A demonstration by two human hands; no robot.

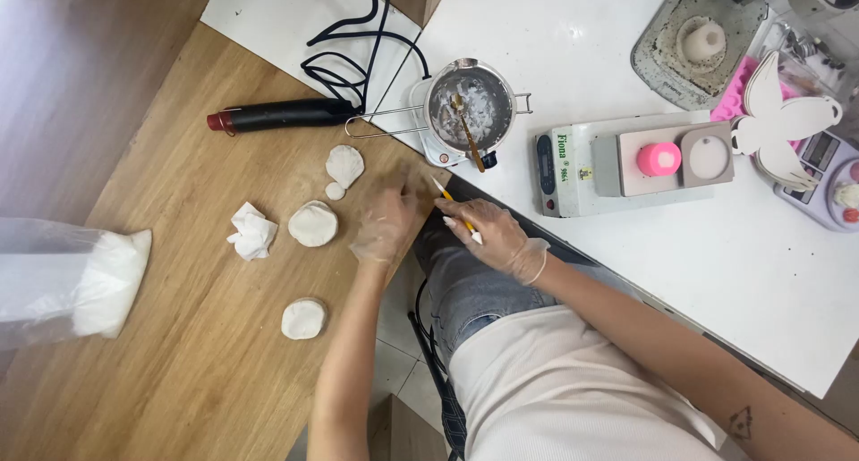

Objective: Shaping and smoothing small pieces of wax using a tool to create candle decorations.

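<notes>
My left hand [386, 224], in a thin clear glove, hovers blurred over the edge of the wooden table [197, 372], fingers spread, holding nothing I can make out. It is just right of a round white shell-shaped cast [313, 223]. My right hand [494, 237], also gloved, grips a thin yellow-handled tool [450, 202] near the white counter's corner. A shell-shaped white cast [344, 165] with a small round piece [335, 191] lies further up. Another round cast [303, 319] sits lower, and a crumpled white tissue [251, 232] lies to the left.
A small metal pot [469, 108] with white residue and a stirrer stands on a little hot plate. A black heat gun [282, 115] and black cable lie beside it. A bag of white powder [67, 282] is at left. Scale, pink mould [659, 159], and white butterfly cutouts [787, 126] occupy the white counter.
</notes>
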